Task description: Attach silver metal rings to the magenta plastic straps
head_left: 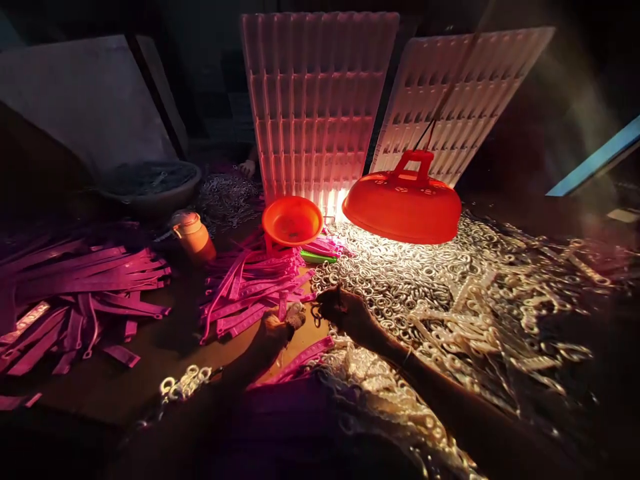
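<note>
My left hand (286,323) is closed around a pink strap (283,305), whose short end sticks up above the fingers. Just to its right, my right hand (346,311) is pinched at the fingertips, with small dark metal rings (316,315) hanging at them. A narrow gap separates the two hands. Beyond my left hand lies a heap of pink straps (250,287). A broad pile of metal rings (400,273) spreads beyond and to the right of my right hand. Another pink strap (307,353) lies close below the hands.
A red lamp shade (403,207) hangs low over the ring pile. An orange bowl (293,221) and an orange bottle (194,237) stand beyond the straps. More purple straps (80,280) lie left. Ridged panels (320,100) stand behind. Another person's hand (247,168) shows at the back.
</note>
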Demonstrator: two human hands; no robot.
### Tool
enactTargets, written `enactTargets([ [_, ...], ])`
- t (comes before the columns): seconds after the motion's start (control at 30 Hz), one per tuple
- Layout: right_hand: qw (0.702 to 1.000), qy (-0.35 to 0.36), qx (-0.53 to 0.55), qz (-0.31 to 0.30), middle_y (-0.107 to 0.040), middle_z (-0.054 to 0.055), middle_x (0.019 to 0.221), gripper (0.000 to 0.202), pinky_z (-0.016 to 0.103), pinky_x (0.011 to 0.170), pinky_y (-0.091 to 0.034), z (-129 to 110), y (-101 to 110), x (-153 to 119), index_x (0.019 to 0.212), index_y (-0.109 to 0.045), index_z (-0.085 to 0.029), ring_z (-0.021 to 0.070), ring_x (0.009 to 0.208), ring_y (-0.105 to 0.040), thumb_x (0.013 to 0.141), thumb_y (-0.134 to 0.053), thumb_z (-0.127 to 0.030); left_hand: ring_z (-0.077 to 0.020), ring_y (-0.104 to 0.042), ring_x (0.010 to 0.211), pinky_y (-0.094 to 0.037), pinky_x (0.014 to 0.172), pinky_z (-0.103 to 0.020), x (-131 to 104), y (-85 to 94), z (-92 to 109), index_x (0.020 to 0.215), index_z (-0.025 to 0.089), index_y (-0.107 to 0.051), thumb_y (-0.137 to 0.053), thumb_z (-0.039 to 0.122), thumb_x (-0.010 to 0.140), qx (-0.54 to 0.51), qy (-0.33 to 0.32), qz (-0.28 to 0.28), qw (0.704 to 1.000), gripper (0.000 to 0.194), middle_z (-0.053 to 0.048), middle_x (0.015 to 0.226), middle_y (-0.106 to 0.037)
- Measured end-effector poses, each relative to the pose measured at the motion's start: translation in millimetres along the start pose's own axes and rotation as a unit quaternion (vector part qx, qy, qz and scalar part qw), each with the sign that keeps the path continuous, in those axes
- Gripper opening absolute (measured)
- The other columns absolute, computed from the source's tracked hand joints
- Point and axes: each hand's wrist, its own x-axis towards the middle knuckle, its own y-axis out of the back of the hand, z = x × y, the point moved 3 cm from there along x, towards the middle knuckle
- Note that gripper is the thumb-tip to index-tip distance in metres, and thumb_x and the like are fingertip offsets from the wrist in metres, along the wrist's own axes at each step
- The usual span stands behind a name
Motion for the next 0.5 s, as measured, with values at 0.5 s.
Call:
enactTargets([
  [0.5, 0.884, -0.239, 0.349, -0.200, -0.063, 0.004, 0.082, 0.042, 0.029, 0.063, -0.051, 11, -46, -11, 0.091, -0.058, -0.018, 0.0148, 0.070, -0.062, 0.072, -0.067, -0.055, -0.0060, -0.037, 0.044, -0.024, 0.041, -0.021, 12, 3.6, 9, 0.054, 0.015, -0.052, -0.069, 0.024, 0.066, -0.025, -0.025, -0.005, 0.999, 0.022, 0.004, 0.045, -0.044],
])
